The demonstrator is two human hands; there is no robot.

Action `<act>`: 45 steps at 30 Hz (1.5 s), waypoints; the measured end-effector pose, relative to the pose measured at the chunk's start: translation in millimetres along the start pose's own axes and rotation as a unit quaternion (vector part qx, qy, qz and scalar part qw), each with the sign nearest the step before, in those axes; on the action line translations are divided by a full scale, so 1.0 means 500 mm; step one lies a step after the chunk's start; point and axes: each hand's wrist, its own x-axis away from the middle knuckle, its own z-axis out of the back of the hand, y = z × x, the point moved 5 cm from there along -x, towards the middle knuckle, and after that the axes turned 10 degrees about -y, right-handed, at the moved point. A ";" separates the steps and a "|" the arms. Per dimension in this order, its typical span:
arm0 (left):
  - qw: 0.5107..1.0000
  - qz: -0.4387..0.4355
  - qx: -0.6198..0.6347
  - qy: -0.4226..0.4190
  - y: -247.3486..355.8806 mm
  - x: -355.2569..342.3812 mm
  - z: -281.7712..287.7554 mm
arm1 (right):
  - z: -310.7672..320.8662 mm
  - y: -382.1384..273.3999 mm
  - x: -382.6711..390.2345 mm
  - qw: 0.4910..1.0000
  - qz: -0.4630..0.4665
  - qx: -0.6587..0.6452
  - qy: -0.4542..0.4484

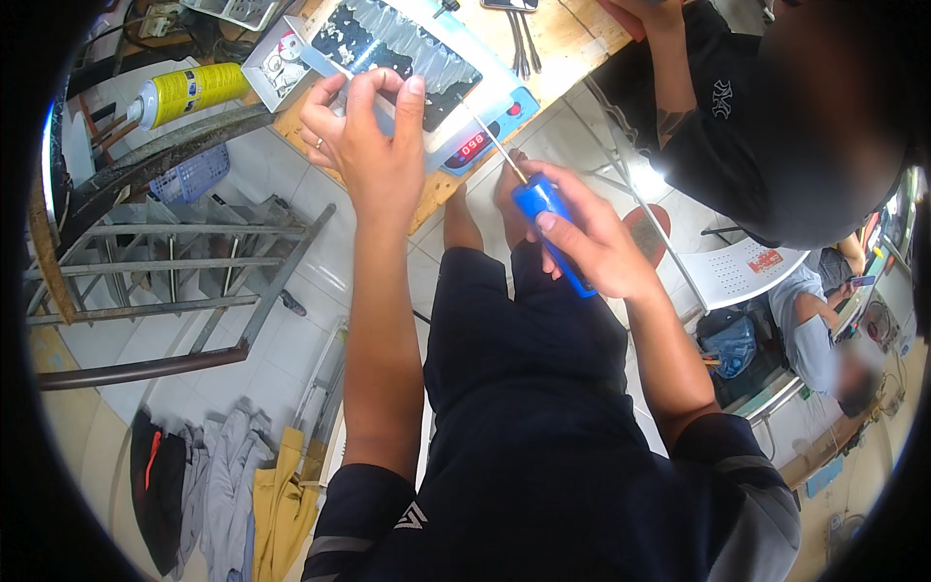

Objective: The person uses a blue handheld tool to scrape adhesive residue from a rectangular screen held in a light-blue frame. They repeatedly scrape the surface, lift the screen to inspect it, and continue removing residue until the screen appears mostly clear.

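Note:
My left hand is at the near left edge of a flat heating plate machine with a pale blue rim and a red lit display. Its fingers are curled in over the edge, and what they hold, if anything, is hidden. On the machine's black surface lies a crinkled, torn grey film. My right hand is wrapped round a blue-handled tool with a long thin metal shaft, the thumb pressed on its handle. The shaft's tip reaches up to the near right corner of the black surface.
A white box of small parts adjoins the machine's left side. Left of it lies a yellow spray can. A phone and dark cables are on the wooden table. Another person sits close at right, beside a white chair.

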 end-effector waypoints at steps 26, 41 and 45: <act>0.992 -0.085 -0.094 -0.006 0.014 -0.041 0.017 | 0.003 -0.026 -0.043 1.000 0.007 0.028 -0.008; 0.992 -0.104 -0.073 -0.017 0.018 -0.025 0.016 | 0.006 -0.024 -0.034 0.998 0.006 0.055 0.005; 0.991 -0.100 -0.078 -0.030 0.013 -0.031 0.017 | 0.015 -0.025 -0.034 0.998 -0.003 0.064 0.001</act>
